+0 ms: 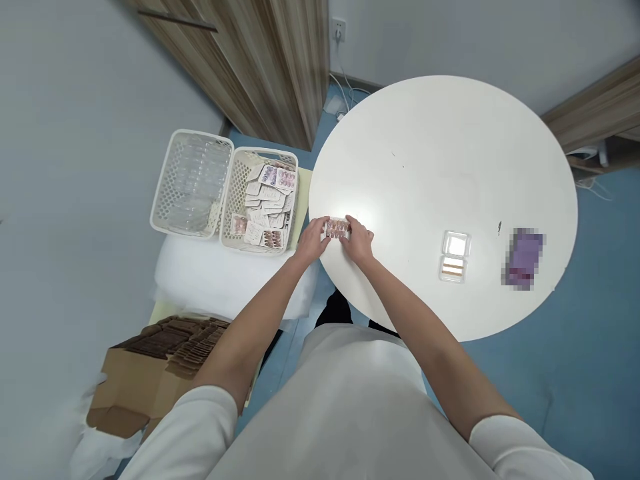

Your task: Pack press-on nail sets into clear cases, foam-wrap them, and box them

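A small card [337, 229] with rows of pinkish-brown, nail-shaped pieces is held flat over the left part of the white round table [440, 147]. My left hand [312, 240] grips its left edge between thumb and fingers. On the opposite edge, my right hand [359, 241] pinches the card in the same way. Farther right on the table lies an open clear plastic case [455, 245], its lower half holding a white insert with tan strips.
A white basket [226, 223] of similar cards stands left of the table, beside a basket of clear cases [196, 183]. Below them are white wrapping [230, 273] and a cardboard box [133, 383] of folded brown pieces. A blurred purple object [524, 259] lies at the table's right.
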`<move>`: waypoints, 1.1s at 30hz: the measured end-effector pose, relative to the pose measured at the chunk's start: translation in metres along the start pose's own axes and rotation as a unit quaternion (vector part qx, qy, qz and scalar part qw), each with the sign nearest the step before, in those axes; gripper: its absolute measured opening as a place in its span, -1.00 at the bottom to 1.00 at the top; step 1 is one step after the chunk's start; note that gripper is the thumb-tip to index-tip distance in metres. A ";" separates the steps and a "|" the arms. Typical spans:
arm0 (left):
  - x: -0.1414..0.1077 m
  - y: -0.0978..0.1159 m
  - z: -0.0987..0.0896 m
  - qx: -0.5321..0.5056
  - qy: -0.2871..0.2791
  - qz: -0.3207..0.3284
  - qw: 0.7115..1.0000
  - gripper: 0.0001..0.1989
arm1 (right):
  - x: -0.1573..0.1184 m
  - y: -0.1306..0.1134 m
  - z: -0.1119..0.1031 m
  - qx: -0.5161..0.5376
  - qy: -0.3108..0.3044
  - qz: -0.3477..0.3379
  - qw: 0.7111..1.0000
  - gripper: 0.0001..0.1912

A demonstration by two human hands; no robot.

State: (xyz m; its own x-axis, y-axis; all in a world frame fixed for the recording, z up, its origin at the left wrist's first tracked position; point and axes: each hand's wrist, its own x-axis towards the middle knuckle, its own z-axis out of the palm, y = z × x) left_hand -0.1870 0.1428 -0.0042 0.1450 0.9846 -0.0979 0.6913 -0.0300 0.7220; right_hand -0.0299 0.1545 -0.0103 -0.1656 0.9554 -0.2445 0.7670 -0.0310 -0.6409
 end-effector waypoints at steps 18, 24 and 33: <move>-0.028 0.096 0.070 -0.061 -0.135 0.152 0.977 -0.34 | -0.117 0.094 -0.098 0.119 0.008 -0.052 0.991 -0.22; -0.033 0.153 0.124 -0.050 -0.195 0.145 0.969 -0.35 | -0.161 0.157 -0.139 0.116 0.002 -0.025 0.993 -0.28; -0.007 0.201 0.180 0.039 -0.166 0.089 0.981 -0.34 | -0.139 0.229 -0.184 0.042 -0.018 -0.045 0.998 -0.31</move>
State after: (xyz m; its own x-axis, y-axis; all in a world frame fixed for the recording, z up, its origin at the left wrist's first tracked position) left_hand 0.0784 0.0983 0.0181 0.4822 0.8525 -0.2017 0.6840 -0.2224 0.6948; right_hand 0.2832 0.0686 0.0106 -0.2543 0.9444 -0.2086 0.6944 0.0281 -0.7191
